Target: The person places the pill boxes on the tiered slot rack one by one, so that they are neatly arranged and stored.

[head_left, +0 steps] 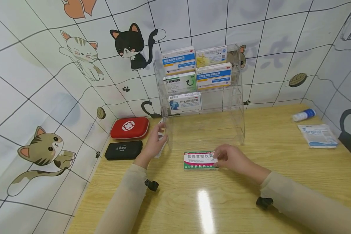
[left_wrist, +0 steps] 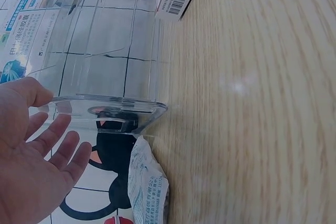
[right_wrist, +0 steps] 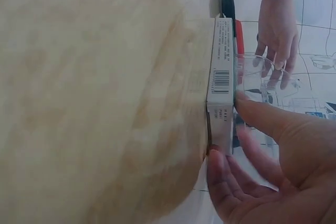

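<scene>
A green, pink and white medicine box (head_left: 199,161) lies flat on the wooden table (head_left: 222,201) in front of a clear acrylic tiered rack (head_left: 241,97). My right hand (head_left: 217,158) pinches the box's right end; in the right wrist view the thumb (right_wrist: 262,116) sits on one face and the fingers (right_wrist: 223,174) on the other, around the box (right_wrist: 220,77). My left hand (head_left: 161,132) rests with straight fingers against the rack's left wall. In the left wrist view its open palm (left_wrist: 31,171) is by the rack (left_wrist: 105,51). A white sachet (left_wrist: 149,190) lies under it.
Several medicine boxes (head_left: 181,83) fill the rack's upper tiers. A red first-aid case (head_left: 129,127) and a black case (head_left: 123,149) lie at the left by the cat-patterned wall. A small white bottle (head_left: 303,114) and a flat packet (head_left: 318,135) lie at the right.
</scene>
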{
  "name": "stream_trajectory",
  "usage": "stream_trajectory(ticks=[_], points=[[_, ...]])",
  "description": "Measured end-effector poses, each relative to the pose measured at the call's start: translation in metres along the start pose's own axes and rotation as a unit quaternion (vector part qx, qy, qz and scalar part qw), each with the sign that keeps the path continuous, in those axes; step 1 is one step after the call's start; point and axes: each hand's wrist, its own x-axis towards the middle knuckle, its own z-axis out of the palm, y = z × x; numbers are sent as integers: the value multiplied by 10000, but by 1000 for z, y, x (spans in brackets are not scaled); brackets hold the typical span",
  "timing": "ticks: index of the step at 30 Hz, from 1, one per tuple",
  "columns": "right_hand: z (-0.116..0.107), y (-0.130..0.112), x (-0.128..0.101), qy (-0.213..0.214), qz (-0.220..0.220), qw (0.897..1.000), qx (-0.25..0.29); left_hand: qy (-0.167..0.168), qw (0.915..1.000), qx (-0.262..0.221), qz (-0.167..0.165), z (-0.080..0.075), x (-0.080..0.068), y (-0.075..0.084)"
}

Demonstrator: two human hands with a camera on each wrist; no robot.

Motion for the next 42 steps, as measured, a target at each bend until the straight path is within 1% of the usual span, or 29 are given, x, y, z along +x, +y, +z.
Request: stream_trajectory(ticks=[4,9,10,11,14,16,18,21,23,25,28,30,31,34,37,39,41,42], points=[[0,1,-2,30,189,9997,177,2,10000,56,-16,1,-1,2],[-2,3,-1,3,131,9996,-235,11,10000,76,18,1,-2,2],[-3,3,-1,-26,110,9997,-237,17,10000,80,13,1,-2,2],[-3,3,-1,-59,95,9997,-226,21,10000,85,1,1,-2,2],[-4,0,-3,-61,100,9999,89,-7,9999,122,-60,1,-2,1],[-6,-3,-7,52,108,9996,251,-39,9998,140,-104,0,-3,1],[-10,-7,-10,224,36,9995,217,-56,9998,147,-123,0,-3,1],[-18,-12,-14,556,-121,9984,-81,-40,9998,146,-133,0,-3,0],[-25,-16,-14,784,-379,9957,-304,-25,9998,150,-127,0,-3,0],[-34,-21,-13,1095,-685,9905,-477,-35,9998,147,-115,0,-3,0],[-53,-30,-10,1631,-1124,9774,-737,-56,9998,155,-85,0,-2,0],[-69,-38,-7,1969,-1279,9682,-858,-73,9998,150,-57,1,-1,1],[-77,-42,-5,2142,-1283,9640,-913,-69,9998,151,-61,1,-1,1],[-103,-55,3,2616,-1461,9496,-919,-71,9998,143,-83,1,-1,2],[-127,-65,16,3089,-1740,9317,-788,-64,9999,109,-105,2,-2,2],[-140,-70,25,3325,-1903,9210,-701,-53,9999,82,-82,2,-2,2],[-152,-74,34,3498,-1980,9136,-617,-24,10000,55,-36,1,-3,3],[-157,-76,38,3556,-1951,9120,-617,-7,10000,36,-6,1,-3,3]])
